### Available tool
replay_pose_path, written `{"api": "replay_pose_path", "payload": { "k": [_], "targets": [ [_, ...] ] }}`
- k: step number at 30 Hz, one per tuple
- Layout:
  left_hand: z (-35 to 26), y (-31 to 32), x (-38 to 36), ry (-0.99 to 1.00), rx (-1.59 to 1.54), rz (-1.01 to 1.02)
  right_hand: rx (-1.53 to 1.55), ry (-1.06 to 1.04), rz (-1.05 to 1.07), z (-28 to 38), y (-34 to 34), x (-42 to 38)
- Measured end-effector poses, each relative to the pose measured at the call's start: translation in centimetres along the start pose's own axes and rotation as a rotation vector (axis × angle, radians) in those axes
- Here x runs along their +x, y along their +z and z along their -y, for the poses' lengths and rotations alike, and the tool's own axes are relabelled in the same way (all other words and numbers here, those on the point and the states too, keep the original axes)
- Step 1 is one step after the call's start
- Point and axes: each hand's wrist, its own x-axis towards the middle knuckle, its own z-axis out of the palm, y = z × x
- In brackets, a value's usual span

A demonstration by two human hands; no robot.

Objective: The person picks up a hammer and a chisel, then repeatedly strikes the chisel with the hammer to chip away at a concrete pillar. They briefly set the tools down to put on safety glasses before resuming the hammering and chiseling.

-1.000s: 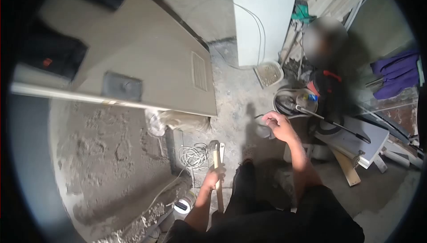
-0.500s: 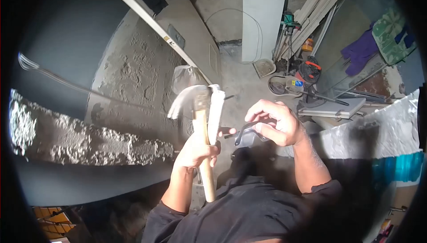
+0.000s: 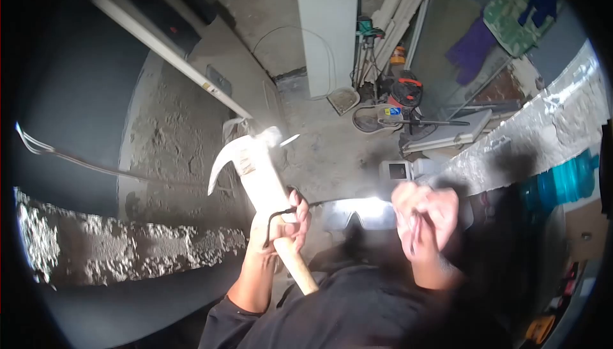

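Observation:
My left hand (image 3: 273, 227) is closed around the wooden handle of a claw hammer (image 3: 297, 266), whose bright head points up and left. A thin pointed rod (image 3: 290, 140) shows beside the head; most of it is lost in glare or behind the hammer. Between my hands hang clear safety glasses (image 3: 367, 212) with dark temples. One temple crosses the fingers of my left hand. My right hand (image 3: 426, 218), slightly blurred, is closed at the glasses' right side.
A broken masonry edge (image 3: 147, 247) runs along the left, another ledge (image 3: 543, 122) along the right. Beyond stand a dustpan (image 3: 345, 98), a grey basin (image 3: 370, 119), a red and black machine (image 3: 407, 90) and leaning boards (image 3: 389, 23). Purple gloves (image 3: 472, 52) hang at right.
The safety glasses have opened out between my hands, and my right hand has moved down and closed at their side. The hammer has tilted left. The view has shifted to the right.

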Motion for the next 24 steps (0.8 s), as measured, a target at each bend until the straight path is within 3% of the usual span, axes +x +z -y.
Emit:
{"api": "replay_pose_path", "payload": {
  "k": [2,3,4,5,6,7,8,9,10,11,14,16,19,24],
  "targets": [
    [-0.2,2.0,0.8,0.056,0.045,0.207,-0.151,-0.052,0.188,4.4,-0.6,1.2],
    [-0.6,4.1,0.8,0.052,0.102,0.258,-0.080,-0.122,-0.008,5.7,1.3,1.3],
    [-1.4,4.8,1.0,0.025,0.096,0.372,0.069,-0.323,-0.165,5.9,1.4,0.4],
    [-1.7,5.8,1.1,-0.015,0.080,0.489,0.021,-0.379,-0.210,7.9,1.2,0.1],
    [-1.3,9.1,0.7,0.012,0.050,0.473,-0.197,-0.296,-0.170,10.6,-0.6,-2.4],
    [-0.6,12.4,0.1,0.039,0.014,0.449,-0.124,-0.337,-0.110,13.6,-0.8,-1.4],
    [-0.2,13.8,0.3,0.051,0.077,0.590,-0.050,-0.367,-0.051,16.2,-0.9,-0.3],
    [0.2,15.1,0.7,0.074,0.142,0.737,0.173,-0.647,-0.098,15.8,-0.3,0.7],
    [1.6,16.4,0.1,0.231,0.145,0.747,0.140,-0.680,-0.135,16.9,-1.0,-0.2],
    [2.1,17.0,0.7,0.227,0.242,0.954,0.098,-0.694,-0.179,18.6,-1.5,-1.2],
    [4.9,21.2,-1.9,0.152,0.434,0.844,0.004,-0.665,-0.208,20.7,-4.9,-3.3],
    [7.6,21.6,-1.8,0.293,0.239,0.856,-0.061,-0.614,-0.260,21.7,-6.7,-5.0],
    [9.7,22.0,-3.6,0.307,0.456,0.778,-0.317,-0.510,-0.240,23.2,-8.6,-5.3],
    [13.8,24.8,-5.9,0.311,0.310,0.578,-0.188,-0.500,-0.094,24.8,-10.9,-6.1]
  ]
}}
